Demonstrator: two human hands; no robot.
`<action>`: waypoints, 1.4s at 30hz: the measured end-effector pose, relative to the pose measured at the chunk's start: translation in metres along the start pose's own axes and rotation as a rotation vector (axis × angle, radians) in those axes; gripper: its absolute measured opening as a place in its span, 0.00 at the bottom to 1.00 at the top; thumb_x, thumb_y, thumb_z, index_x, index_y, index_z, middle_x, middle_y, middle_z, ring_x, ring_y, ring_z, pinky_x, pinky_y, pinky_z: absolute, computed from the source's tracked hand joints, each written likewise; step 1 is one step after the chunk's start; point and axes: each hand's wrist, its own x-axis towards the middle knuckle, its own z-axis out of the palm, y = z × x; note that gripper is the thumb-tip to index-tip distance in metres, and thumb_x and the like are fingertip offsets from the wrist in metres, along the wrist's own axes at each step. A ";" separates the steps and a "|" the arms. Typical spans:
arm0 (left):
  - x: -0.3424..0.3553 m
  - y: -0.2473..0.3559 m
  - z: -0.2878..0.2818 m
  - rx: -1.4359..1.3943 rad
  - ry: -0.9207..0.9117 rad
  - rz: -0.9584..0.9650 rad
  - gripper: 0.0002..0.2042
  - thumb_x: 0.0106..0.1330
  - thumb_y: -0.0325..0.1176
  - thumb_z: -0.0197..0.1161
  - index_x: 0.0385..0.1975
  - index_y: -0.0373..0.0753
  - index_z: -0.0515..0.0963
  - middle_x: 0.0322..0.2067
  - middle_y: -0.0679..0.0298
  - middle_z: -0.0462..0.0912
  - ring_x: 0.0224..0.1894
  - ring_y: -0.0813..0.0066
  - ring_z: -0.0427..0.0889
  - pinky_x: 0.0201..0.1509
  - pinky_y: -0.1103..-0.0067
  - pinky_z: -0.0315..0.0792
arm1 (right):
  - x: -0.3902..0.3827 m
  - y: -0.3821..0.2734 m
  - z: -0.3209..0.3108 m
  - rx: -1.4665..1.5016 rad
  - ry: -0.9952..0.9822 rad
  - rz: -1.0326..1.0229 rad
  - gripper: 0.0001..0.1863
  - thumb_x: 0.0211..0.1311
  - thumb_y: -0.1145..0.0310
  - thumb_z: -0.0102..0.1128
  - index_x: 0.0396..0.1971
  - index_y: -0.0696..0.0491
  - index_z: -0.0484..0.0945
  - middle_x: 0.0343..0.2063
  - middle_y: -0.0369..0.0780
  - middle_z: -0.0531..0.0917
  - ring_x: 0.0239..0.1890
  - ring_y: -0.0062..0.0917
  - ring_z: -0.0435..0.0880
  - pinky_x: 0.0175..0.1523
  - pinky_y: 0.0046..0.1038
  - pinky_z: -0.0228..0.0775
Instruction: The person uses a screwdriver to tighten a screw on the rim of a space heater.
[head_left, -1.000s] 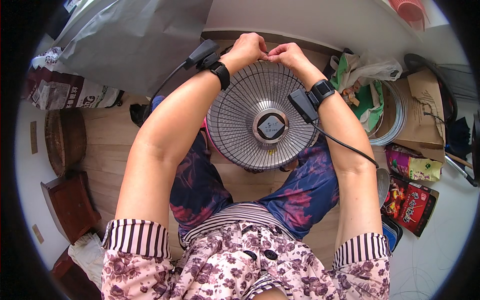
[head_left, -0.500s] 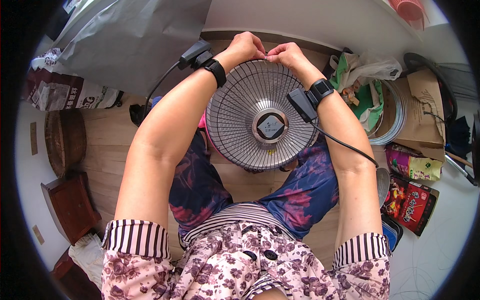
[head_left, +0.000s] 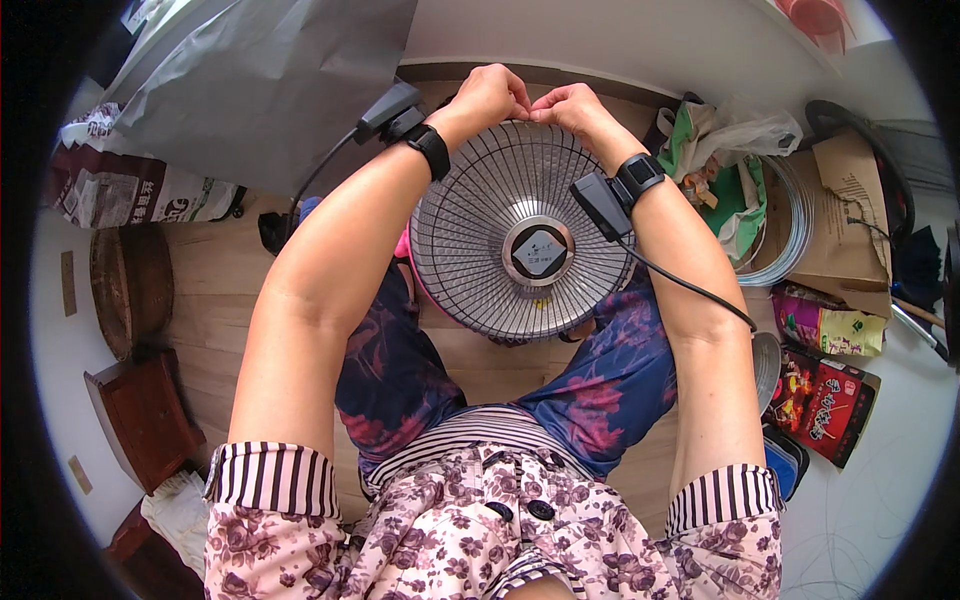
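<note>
A round dish-shaped electric heater with a dark wire grille faces up between my knees. A silvery ring with a diamond-shaped plate marks its centre. At the far rim of the grille, my left hand is closed in a pinch. My right hand pinches right beside it, with the fingertips of both nearly touching. Whatever they hold at the rim is too small and too covered by the fingers to name. Each wrist wears a black strap with a small black box and a cable.
A grey sheet hangs at the far left beside a printed bag. To the right are a coil of wire, a torn cardboard box, a green-and-white bag and a red box. Wooden furniture stands at left.
Both hands stay at the far rim, still pinching. My right fingertips have shifted very slightly, and the view has moved a little.
</note>
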 end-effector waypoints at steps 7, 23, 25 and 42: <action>0.000 -0.001 0.005 0.081 0.089 0.033 0.08 0.46 0.29 0.70 0.27 0.37 0.83 0.21 0.61 0.81 0.25 0.76 0.78 0.30 0.77 0.71 | 0.000 0.000 0.001 -0.014 0.007 -0.016 0.09 0.46 0.72 0.68 0.30 0.57 0.81 0.27 0.37 0.82 0.32 0.21 0.77 0.42 0.25 0.67; 0.005 0.007 0.006 0.096 0.052 -0.099 0.08 0.45 0.30 0.72 0.25 0.38 0.83 0.25 0.58 0.83 0.32 0.66 0.82 0.40 0.73 0.74 | 0.002 0.004 -0.011 -0.004 0.097 -0.014 0.08 0.48 0.73 0.66 0.30 0.56 0.82 0.25 0.37 0.82 0.27 0.19 0.77 0.34 0.24 0.69; 0.004 0.004 0.005 0.086 0.050 -0.120 0.09 0.44 0.31 0.72 0.25 0.38 0.82 0.25 0.58 0.83 0.32 0.66 0.82 0.40 0.73 0.74 | 0.004 0.005 -0.009 -0.035 0.081 -0.072 0.07 0.45 0.72 0.68 0.27 0.54 0.84 0.25 0.37 0.83 0.28 0.19 0.79 0.37 0.24 0.71; 0.006 -0.007 0.006 0.082 0.076 -0.146 0.11 0.43 0.35 0.74 0.25 0.36 0.83 0.22 0.60 0.83 0.28 0.72 0.80 0.35 0.75 0.73 | -0.004 -0.004 -0.001 -0.228 0.062 -0.265 0.08 0.43 0.71 0.70 0.27 0.55 0.84 0.23 0.37 0.84 0.27 0.19 0.81 0.37 0.23 0.73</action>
